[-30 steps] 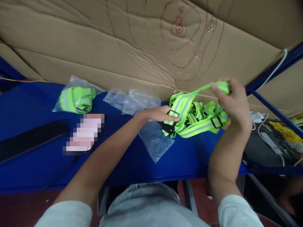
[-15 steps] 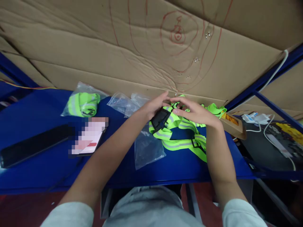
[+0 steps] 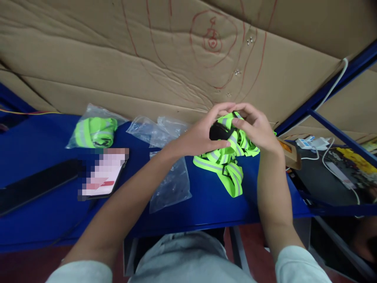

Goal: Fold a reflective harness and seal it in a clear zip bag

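Note:
A neon green reflective strap vest (image 3: 218, 163) with grey stripes and black buckles lies bunched at the back of the blue table. My left hand (image 3: 203, 135) curves round the bunch from the left, its thumb lying across a green band. From the right, my right hand (image 3: 255, 125) closes over the same bunch, thumb pressed on the strap. Between the two hands shows a black part (image 3: 219, 131) of the vest. Fingertips of both hands meet behind the bunch and are partly hidden. Loops of strap hang down onto the table below.
Clear plastic bags (image 3: 171, 184) lie left of the vest. A bagged green roll (image 3: 96, 131), a phone (image 3: 104, 173) and a long black object (image 3: 38, 184) are farther left. Behind rises a cardboard wall (image 3: 176, 78); an open cardboard box (image 3: 291, 157) stands at right.
Both hands have closed in round the bunch, and the vest's spread straps are gathered more tightly. The black part has turned and is now mostly covered. The view has shifted slightly.

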The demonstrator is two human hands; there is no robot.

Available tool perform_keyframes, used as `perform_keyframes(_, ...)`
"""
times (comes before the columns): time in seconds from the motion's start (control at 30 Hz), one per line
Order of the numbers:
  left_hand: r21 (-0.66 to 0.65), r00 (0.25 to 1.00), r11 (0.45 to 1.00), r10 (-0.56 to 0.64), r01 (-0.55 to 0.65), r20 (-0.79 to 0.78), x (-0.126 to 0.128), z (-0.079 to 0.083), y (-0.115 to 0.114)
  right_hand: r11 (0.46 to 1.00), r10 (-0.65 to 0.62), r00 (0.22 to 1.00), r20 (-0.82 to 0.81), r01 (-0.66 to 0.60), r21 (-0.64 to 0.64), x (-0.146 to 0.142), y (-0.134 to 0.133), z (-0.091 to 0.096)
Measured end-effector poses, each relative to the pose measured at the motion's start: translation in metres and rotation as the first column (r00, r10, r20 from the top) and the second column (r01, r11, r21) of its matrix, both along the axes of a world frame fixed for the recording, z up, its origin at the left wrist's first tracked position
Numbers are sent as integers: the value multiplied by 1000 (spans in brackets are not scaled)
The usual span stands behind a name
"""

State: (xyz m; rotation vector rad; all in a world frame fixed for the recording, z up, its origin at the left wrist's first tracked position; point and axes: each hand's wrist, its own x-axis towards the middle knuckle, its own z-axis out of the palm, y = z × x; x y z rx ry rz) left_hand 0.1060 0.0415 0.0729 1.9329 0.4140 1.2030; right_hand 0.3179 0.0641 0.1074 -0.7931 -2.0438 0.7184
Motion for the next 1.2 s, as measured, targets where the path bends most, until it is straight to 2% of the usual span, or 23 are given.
perform_keyframes(0.07,-5,999,999,44,-44,-31,-1,-3,4,999,-42,999,-2,42,4,3,0,1)
perform_keyframes(0.17,4,974,980,197,-198,-113,-7,-8,8,991,-135,990,-39,134,-8,10,2,0)
perform_keyframes(0.23,49,932,957,291,-287,-214,-10,-9,10,992,-127,991,-31,127,-20,15,4,1)
perform_keyframes(0.3,105,886,941,339,-323,-316,-11,-9,10,996,-83,996,12,84,-14,21,5,2)
perform_keyframes(0.47,101,856,956,291,-274,-427,-16,-4,13,998,-60,978,202,61,0,35,-1,9)
perform_keyframes(0.53,156,804,940,339,-302,-488,-18,-5,13,998,-69,959,274,64,27,33,-7,11)
perform_keyframes(0.63,302,711,894,446,-331,-543,-16,-8,11,997,-59,940,336,36,75,20,-13,9)
perform_keyframes(0.73,371,689,882,461,-289,-559,-11,-10,7,995,-31,894,447,-14,98,3,-12,1)
perform_keyframes(0.83,422,652,860,498,-287,-572,-10,-9,4,990,-65,833,550,-17,143,-8,-6,-7)
perform_keyframes(0.97,488,525,818,572,-305,-630,-14,-5,1,978,-148,795,589,30,205,-12,-2,-15)
perform_keyframes(1.07,510,423,810,586,-290,-691,-16,-2,1,976,-187,764,617,72,206,-15,-5,-20)
perform_keyframes(1.2,522,373,812,584,-262,-721,-16,-1,3,974,-203,749,631,88,210,-19,-1,-25)
